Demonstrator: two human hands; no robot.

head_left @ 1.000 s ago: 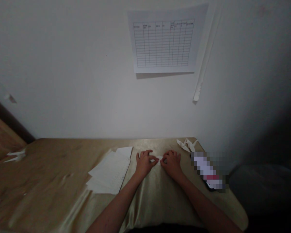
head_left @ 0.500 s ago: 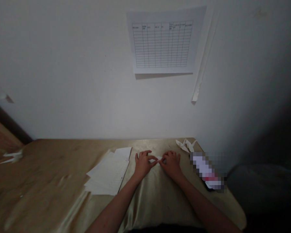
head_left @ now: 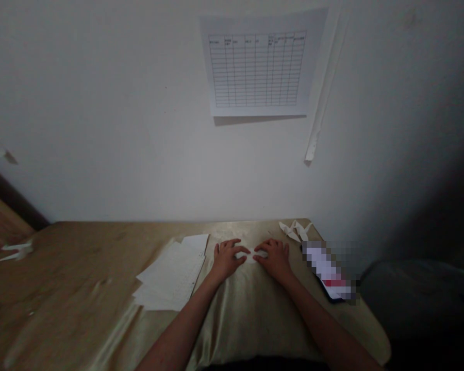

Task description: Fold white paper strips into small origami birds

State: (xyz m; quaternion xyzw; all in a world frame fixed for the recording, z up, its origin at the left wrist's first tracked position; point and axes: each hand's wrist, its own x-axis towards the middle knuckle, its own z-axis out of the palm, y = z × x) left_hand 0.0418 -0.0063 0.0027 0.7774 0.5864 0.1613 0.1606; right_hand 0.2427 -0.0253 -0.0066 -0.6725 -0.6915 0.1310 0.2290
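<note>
A small white piece of paper (head_left: pixel 251 254) lies on the cloth-covered table between my two hands. My left hand (head_left: pixel 228 258) rests at its left side, thumb and index finger apart, their tips by the paper. On the right side my right hand (head_left: pixel 274 257) has its thumb and index finger spread at the paper's edge. Neither hand shows a firm grip on it. The palms hide parts of the sheet. Left of my left hand lie several overlapping white sheets (head_left: pixel 172 278), some with faint writing.
A phone (head_left: pixel 328 273) with a blurred screen lies right of my right hand. Behind it is a folded white paper shape (head_left: pixel 295 230). White scraps (head_left: pixel 17 251) lie at the table's (head_left: pixel 81 273) far left. A printed grid (head_left: pixel 259 69) hangs on the wall.
My fingertips were pinched together at the small paper; now thumb and index finger of each hand have parted, and more of the paper shows between them.
</note>
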